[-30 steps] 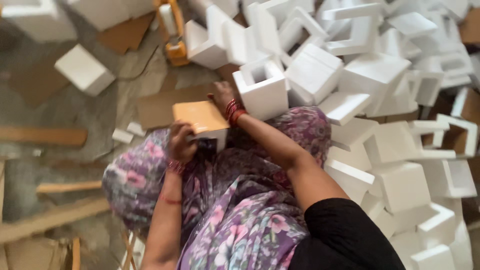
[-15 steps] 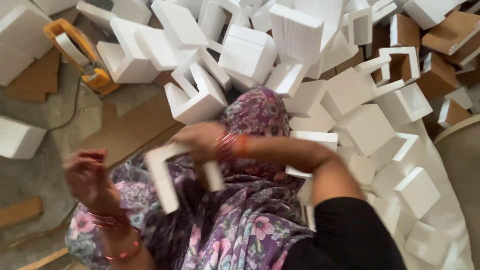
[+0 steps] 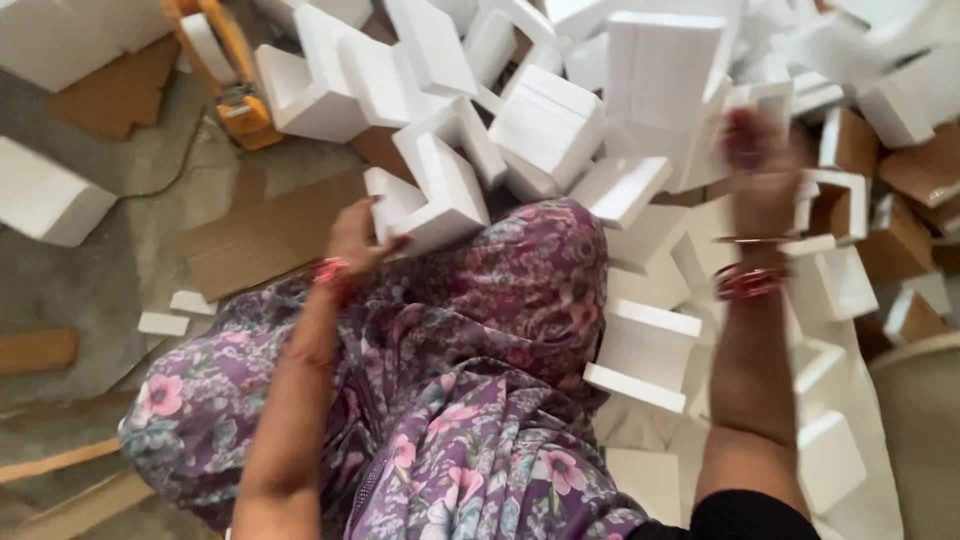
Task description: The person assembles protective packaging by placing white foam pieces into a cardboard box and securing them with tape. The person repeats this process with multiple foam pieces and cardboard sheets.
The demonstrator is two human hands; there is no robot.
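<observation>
1. Left hand (image 3: 357, 235) closed on the near edge of a white foam corner piece (image 3: 435, 195), thumb over its lower lip, fingers tucked behind; red bangles at the wrist.
2. Foam corner piece tilted, resting just above the raised knee, touching the purple flowered cloth (image 3: 470, 400) at its lower end.
3. Right hand (image 3: 760, 150) raised well apart from the left, blurred by motion; impossible to tell whether the fingers are spread or closed, or whether anything is gripped. Red bangles (image 3: 750, 280) on that wrist too, black sleeve (image 3: 750, 515) at the upper arm.
4. Hands far apart, one at each side of the knee.
5. Behind the right hand, a tall white foam block (image 3: 665, 75) standing upright in the heap.
6. Between the two hands, a squarish foam block (image 3: 545, 125) lying tilted against other pieces.
7. Below the right forearm, flat foam slabs (image 3: 645, 345) stacked loosely beside the leg.
8. Heap of white foam pieces (image 3: 850, 280) spreading across the upper and right part of the view, with brown cardboard boxes (image 3: 930, 170) among them at the far right.
9. Yellow-orange tool (image 3: 235, 80) lying on the grey floor at upper left, a cord trailing from it.
10. Flat cardboard sheet (image 3: 270, 235) on the floor just left of the left hand; a big foam block (image 3: 50, 195) at the left edge.
</observation>
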